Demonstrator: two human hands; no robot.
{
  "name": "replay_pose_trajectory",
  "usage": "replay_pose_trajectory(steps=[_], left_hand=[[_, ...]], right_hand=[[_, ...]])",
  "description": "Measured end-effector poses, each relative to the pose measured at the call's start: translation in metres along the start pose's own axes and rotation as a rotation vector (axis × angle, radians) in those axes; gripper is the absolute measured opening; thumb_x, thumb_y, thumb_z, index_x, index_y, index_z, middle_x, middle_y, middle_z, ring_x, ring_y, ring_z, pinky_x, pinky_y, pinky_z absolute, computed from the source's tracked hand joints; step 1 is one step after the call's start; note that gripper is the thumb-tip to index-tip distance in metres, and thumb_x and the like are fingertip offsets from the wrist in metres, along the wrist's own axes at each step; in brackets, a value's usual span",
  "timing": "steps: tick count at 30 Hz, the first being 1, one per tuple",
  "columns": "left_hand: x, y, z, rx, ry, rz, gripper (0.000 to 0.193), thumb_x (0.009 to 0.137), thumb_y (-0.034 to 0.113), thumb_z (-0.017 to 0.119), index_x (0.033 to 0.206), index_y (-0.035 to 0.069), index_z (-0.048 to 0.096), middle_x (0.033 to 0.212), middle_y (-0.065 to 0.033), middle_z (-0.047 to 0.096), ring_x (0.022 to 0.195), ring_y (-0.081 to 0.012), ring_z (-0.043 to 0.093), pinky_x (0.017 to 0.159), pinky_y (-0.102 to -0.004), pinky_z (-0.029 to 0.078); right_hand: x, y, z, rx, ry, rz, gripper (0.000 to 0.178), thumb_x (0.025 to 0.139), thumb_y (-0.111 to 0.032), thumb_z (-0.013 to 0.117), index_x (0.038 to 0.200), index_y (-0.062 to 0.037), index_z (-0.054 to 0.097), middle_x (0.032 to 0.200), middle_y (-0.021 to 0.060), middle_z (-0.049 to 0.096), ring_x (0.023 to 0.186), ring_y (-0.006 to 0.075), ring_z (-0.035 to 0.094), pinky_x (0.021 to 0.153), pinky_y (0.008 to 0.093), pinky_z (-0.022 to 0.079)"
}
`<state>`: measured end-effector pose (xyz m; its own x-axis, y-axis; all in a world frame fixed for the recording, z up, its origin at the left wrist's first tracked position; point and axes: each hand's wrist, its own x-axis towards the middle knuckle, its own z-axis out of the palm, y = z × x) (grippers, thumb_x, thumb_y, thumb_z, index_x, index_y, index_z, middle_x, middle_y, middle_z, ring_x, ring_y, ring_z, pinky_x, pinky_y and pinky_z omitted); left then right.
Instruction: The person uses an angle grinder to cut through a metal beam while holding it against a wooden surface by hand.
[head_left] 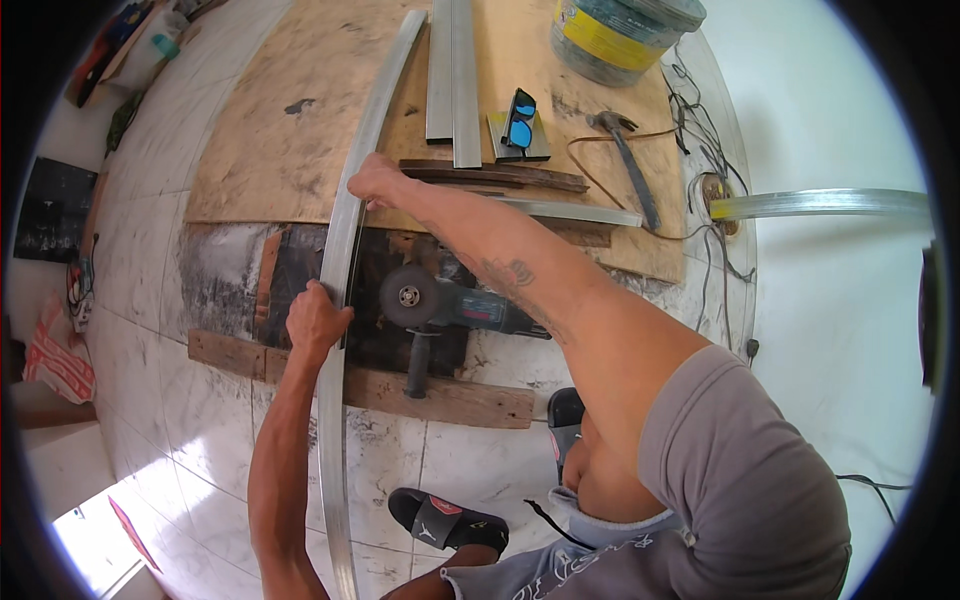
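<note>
A long silvery metal bar [337, 430] runs from near my feet up across the wooden board, bowed by the lens. My left hand [318, 320] is closed on its left edge, the thumb lying across the metal. Farther along, my right hand [378, 182] grips the same bar, its arm stretched across from the right. An angle grinder [470, 308] lies just right of the bar, with its worn disc [409, 296] toward the bar and its side handle [418, 365] pointing at me. Beneath the grinder is a dark, blackened sheet [375, 350].
A plywood board [330, 70] carries two metal profiles [465, 110], sunglasses [519, 118] on a small block, brown strips [480, 174], a hammer [628, 165] and a bucket [625, 40]. Cables [712, 150] tangle at right. A wooden plank [450, 398] lies nearer my sandalled feet.
</note>
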<state>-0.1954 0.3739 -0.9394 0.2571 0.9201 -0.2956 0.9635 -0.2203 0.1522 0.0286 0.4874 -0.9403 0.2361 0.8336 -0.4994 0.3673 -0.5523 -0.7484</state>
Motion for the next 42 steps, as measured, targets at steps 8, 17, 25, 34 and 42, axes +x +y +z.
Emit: replay_pose_trajectory(steps=[8,17,25,34,42], left_hand=[[-0.001,-0.004,0.002,0.026,-0.027,-0.042,0.059,0.07,0.035,0.085,0.108,-0.002,0.06,0.104,-0.026,0.071,0.101,-0.0441,0.069,0.087,-0.0508,0.057],[0.015,-0.024,-0.015,0.067,-0.13,-0.117,0.06,0.067,0.043,0.086,0.108,0.0,0.073,0.111,-0.0222,0.073,0.105,-0.0395,0.071,0.088,-0.0462,0.058],[0.021,0.004,-0.019,0.004,-0.146,-0.047,0.064,0.065,0.044,0.087,0.11,0.001,0.074,0.109,-0.0207,0.074,0.101,-0.0372,0.072,0.086,-0.0446,0.059],[0.018,-0.002,-0.014,0.002,-0.085,0.011,0.06,0.065,0.044,0.085,0.108,0.004,0.075,0.107,-0.0189,0.075,0.099,-0.0356,0.073,0.085,-0.0441,0.06],[0.021,-0.01,-0.022,-0.043,-0.19,0.007,0.056,0.064,0.04,0.084,0.107,0.006,0.076,0.101,-0.0159,0.076,0.093,-0.0338,0.075,0.082,-0.0445,0.061]], right_hand=[[-0.003,0.003,0.011,-0.077,-0.084,-0.022,0.029,0.079,-0.01,0.064,0.101,0.0071,0.073,0.093,0.0193,0.075,0.068,0.0273,0.075,0.06,0.036,0.061],[0.056,0.031,0.039,0.154,-0.466,-0.343,0.038,0.088,-0.017,0.069,0.118,0.0054,0.06,0.092,0.0156,0.065,0.081,0.0274,0.066,0.068,0.0425,0.059],[0.026,0.032,0.005,0.282,-0.264,-0.082,0.029,0.089,-0.009,0.063,0.109,0.011,0.058,0.082,0.0201,0.063,0.066,0.0347,0.067,0.06,0.0475,0.062],[0.026,0.044,0.003,0.302,-0.344,-0.154,0.041,0.091,-0.012,0.066,0.127,0.0036,0.056,0.109,0.0232,0.062,0.088,0.0378,0.068,0.072,0.0508,0.064],[0.041,0.042,-0.004,0.171,-0.396,-0.151,0.065,0.094,-0.023,0.074,0.135,0.017,0.043,0.134,0.0318,0.05,0.112,0.0322,0.064,0.091,0.0392,0.062]])
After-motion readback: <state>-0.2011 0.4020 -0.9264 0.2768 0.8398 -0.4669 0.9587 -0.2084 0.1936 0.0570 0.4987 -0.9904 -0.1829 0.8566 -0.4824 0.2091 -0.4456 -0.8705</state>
